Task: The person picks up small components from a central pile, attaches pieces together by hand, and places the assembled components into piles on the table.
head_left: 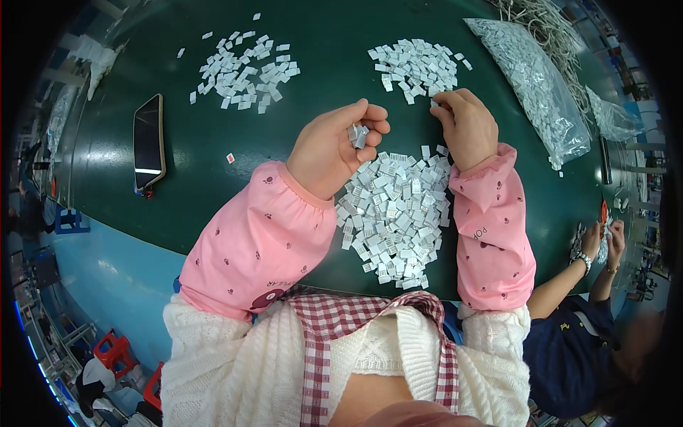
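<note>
My left hand (331, 139) is curled round several small white plastic pieces (358, 135), which show between the thumb and fingers. My right hand (466, 128) pinches one small white piece (435, 103) at its fingertips, just below the far right pile (416, 65) of the same flat pieces. The largest pile (395, 213) lies nearest my body, between my forearms; many pieces in it carry dark stripes along one end. A third pile (249, 75) is spread loosely at the far left. Pink sleeve covers wrap both forearms.
A dark-screened phone (149, 139) lies on the green table (213, 192) at left, near one piece with a red mark (230, 158). A full clear bag (533, 89) and bundled cables (548, 28) are at far right. Another person's hands (601, 242) work at the right edge.
</note>
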A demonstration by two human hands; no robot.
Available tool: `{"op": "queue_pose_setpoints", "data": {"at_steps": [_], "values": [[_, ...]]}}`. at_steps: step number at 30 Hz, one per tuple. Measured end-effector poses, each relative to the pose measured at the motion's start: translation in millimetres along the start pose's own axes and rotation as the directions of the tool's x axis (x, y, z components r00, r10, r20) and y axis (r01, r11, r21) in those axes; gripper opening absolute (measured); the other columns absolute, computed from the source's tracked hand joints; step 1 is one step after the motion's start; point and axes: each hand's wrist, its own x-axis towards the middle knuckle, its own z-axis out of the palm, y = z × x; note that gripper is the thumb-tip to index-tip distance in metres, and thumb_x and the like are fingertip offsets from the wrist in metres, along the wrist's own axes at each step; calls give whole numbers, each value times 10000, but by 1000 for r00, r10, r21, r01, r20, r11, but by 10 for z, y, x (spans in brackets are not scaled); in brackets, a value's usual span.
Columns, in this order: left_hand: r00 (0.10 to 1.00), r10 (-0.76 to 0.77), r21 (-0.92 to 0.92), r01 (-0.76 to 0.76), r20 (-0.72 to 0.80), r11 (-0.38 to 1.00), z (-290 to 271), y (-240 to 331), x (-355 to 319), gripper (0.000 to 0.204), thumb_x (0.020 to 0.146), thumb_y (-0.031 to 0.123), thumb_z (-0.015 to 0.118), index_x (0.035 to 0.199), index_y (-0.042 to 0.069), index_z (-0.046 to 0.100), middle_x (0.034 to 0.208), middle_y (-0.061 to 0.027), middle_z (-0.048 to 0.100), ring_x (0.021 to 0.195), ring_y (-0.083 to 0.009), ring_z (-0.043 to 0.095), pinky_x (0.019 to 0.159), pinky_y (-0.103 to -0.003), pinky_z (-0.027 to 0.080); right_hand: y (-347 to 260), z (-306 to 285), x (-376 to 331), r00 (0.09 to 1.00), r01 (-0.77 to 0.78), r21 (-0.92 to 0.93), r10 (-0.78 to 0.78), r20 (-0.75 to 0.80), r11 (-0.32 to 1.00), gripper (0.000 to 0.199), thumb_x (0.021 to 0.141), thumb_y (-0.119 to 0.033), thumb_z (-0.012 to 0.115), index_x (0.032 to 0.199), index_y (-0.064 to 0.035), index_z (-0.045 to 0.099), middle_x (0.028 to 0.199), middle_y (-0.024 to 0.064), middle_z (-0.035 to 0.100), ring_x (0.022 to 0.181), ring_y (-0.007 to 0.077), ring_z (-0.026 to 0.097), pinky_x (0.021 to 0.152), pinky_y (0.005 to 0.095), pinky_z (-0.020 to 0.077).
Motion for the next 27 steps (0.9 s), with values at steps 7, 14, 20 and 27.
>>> {"op": "queue_pose_setpoints", "data": {"at_steps": [7, 14, 20, 27], "values": [[1000, 7, 71, -7, 4, 997, -3, -3, 4, 251, 961, 190, 481, 1012, -36, 575, 898, -78, 560, 713, -97, 481, 527, -203, 380, -38, -47, 40, 988, 108, 208, -82, -128, 972, 94, 843, -66, 598, 901, -60, 672, 811, 44, 639, 702, 154, 598, 578, 275, 469], [978, -115, 128, 94, 171, 987, 36, -2, -31, 301, 957, 210, 504, 1055, -59, 595, 860, -78, 575, 659, -56, 465, 493, -184, 347, -394, -228, -30, 990, 74, 761, -141, 23, 644, 106, 888, -25, 560, 926, -6, 657, 823, 53, 627, 684, 97, 532, 625, 220, 439], [984, -85, 97, 71, 159, 993, -18, -16, -6, 218, 937, 159, 537, 990, -39, 612, 808, -43, 569, 586, -31, 428, 449, -168, 311, -392, -170, -15, 948, 232, 755, -318, -34, 613, 115, 860, 7, 573, 927, -11, 665, 853, 66, 639, 772, 147, 573, 702, 248, 454], [989, -7, 99, -7, 145, 995, -32, -17, 14, 151, 922, 112, 545, 931, -21, 616, 792, -42, 573, 584, -24, 435, 436, -163, 321, -388, -184, -43, 957, 142, 825, -289, 27, 547, 158, 868, 26, 550, 981, 16, 659, 932, 87, 634, 819, 152, 592, 726, 250, 465]]}}
